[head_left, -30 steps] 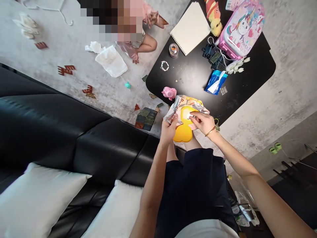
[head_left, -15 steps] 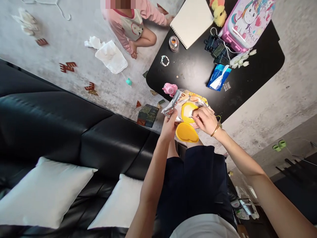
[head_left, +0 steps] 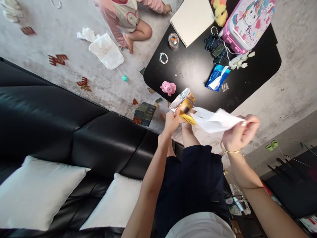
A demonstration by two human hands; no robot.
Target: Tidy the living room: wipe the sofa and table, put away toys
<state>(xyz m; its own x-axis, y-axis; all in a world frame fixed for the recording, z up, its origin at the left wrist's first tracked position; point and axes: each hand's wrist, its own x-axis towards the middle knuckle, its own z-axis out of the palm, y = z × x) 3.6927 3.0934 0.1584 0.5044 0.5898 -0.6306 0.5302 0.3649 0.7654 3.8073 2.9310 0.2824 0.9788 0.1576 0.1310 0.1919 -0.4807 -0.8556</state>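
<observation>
My left hand (head_left: 171,121) is closed around a wipes packet (head_left: 182,99) with shiny silver and yellow film, held near the table's front corner. The packet's yellow lid (head_left: 187,118) hangs flipped open on its lower side. Out to the right, my right hand (head_left: 241,132) pinches the end of a white wipe (head_left: 215,119). The wipe is stretched sideways between that hand and the packet's opening; whether its left end is still inside I cannot tell. A gold bangle (head_left: 230,151) circles my right wrist.
On the black table (head_left: 190,74) are a pink pig toy (head_left: 168,88), a blue tissue pack (head_left: 218,78), a sketchbook (head_left: 193,21) and a unicorn case (head_left: 249,24). A person (head_left: 131,24) sits on the floor behind. A black sofa (head_left: 106,135) lies left.
My right hand has moved from the packet's opening out to the right, drawing out the white wipe. The packet has tilted in my left hand. The view has shifted slightly.
</observation>
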